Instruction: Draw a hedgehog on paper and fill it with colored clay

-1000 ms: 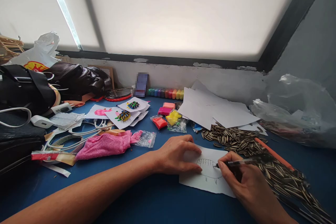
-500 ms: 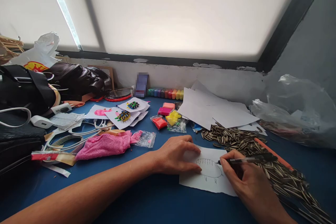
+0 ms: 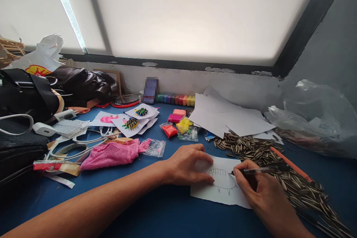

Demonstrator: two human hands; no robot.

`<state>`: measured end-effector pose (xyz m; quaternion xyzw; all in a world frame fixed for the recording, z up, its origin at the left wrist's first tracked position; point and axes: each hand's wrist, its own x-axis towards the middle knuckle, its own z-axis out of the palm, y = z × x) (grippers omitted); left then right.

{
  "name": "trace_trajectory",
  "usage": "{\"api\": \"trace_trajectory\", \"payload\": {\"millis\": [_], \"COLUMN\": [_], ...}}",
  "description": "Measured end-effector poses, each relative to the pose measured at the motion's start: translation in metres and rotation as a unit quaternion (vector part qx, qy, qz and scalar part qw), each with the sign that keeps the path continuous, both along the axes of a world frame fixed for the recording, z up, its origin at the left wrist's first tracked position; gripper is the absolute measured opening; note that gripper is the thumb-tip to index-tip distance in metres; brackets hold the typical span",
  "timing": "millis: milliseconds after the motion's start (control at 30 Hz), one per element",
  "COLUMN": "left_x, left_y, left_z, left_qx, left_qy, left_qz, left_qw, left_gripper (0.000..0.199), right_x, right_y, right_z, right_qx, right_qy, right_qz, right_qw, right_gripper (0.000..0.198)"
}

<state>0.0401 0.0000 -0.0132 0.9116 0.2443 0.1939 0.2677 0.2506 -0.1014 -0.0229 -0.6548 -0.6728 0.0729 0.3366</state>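
Observation:
A small sheet of white paper (image 3: 202, 193) lies on the blue table, bearing an outline drawing of a rounded body with short legs and rows of small marks in its upper part. My left hand (image 3: 185, 165) rests on the sheet's left side, thumb and fingers apart, holding nothing. In my right hand (image 3: 260, 186) is a black pen (image 3: 269, 169), gripped near its tip. The tip touches or nearly touches the paper at the drawing's upper right. Striped sunflower seeds (image 3: 295, 189) lie in a heap beside and beyond my right hand.
An orange stick (image 3: 291, 163) lies among the seeds. White sheets (image 3: 228, 115) are stacked behind. Colored clay packets (image 3: 169, 130), a pink cloth (image 3: 111, 154) and cards with seed-studded clay figures (image 3: 131, 122) sit to the left. A clear plastic bag (image 3: 320, 119) stands at right.
The pen's back end has dipped and shifted slightly left, while its tip stays near the drawing's upper right edge. My left hand and the paper have not visibly moved.

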Motion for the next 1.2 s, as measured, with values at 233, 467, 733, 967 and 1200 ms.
{"api": "trace_trajectory", "payload": {"millis": [233,467,733,967,1200], "left_x": [0.000,0.000,0.000,0.000,0.000], "left_y": [0.000,-0.001,0.000,0.000,0.000], "left_z": [0.001,0.000,0.000,0.000,0.002], "left_qx": [0.000,-0.001,0.007,0.006,0.005], "left_qy": [0.005,0.000,0.010,0.012,0.012], "left_qz": [0.001,0.001,0.002,0.001,0.001], "left_qw": [1.000,1.000,1.000,1.000,1.000], "left_gripper": [0.043,0.044,0.044,0.044,0.044], "right_x": [-0.001,-0.004,-0.004,-0.004,-0.010], "right_y": [0.000,0.000,-0.001,-0.001,-0.004], "right_z": [0.004,0.009,0.007,0.008,0.013], "right_qx": [-0.030,-0.019,-0.027,-0.035,-0.046], "right_qy": [0.017,0.014,0.035,0.018,0.039], "right_qz": [0.015,0.011,-0.004,0.008,-0.007], "right_qw": [0.999,1.000,0.999,0.999,0.998], "right_gripper": [0.030,0.029,0.029,0.031,0.030]}}
